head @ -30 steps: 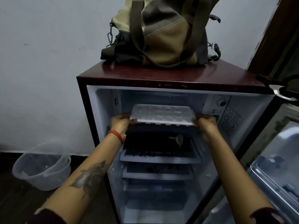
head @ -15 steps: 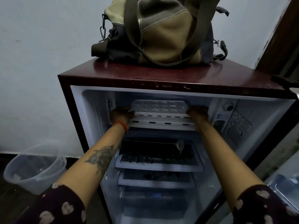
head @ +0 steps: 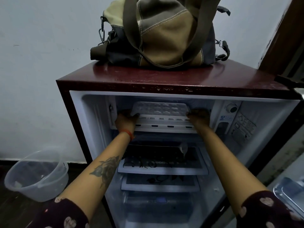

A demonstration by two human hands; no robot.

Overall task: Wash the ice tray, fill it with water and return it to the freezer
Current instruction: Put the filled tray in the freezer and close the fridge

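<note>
At the top of the open maroon single-door fridge point(head: 164, 79), inside the white freezer compartment point(head: 204, 102), sits the white plastic ice tray point(head: 160, 110) with rows of small cells, lying flat just above the white slotted freezer shelf edge point(head: 164, 125). Both hands reach in at its ends. Left hand point(head: 126, 119) grips the tray's left end, thumb on top at the corner, fingers curled underneath; an orange thread band point(head: 129, 133) sits at that wrist and a dark rose tattoo point(head: 107, 168) on the forearm. Right hand point(head: 198, 116) holds the tray's right end, fingers wrapped at the edge, partly in shadow. Dark maroon sleeves with pale heart spots point(head: 65, 214) cover both upper forearms. Whether the tray holds water cannot be told in this light. Below the freezer, two glass shelves with white frames point(head: 162, 170) are stacked one under the other, with a small clear funnel-like object point(head: 183, 148) standing above the upper one. On the fridge top rests a tan and grey canvas bag with olive straps point(head: 161, 33). Left of the fridge, on the dark floor against the white wall, stands a translucent plastic bucket point(head: 36, 175). Fridge door shelf point(head: 289, 195) shows at the right edge.
</note>
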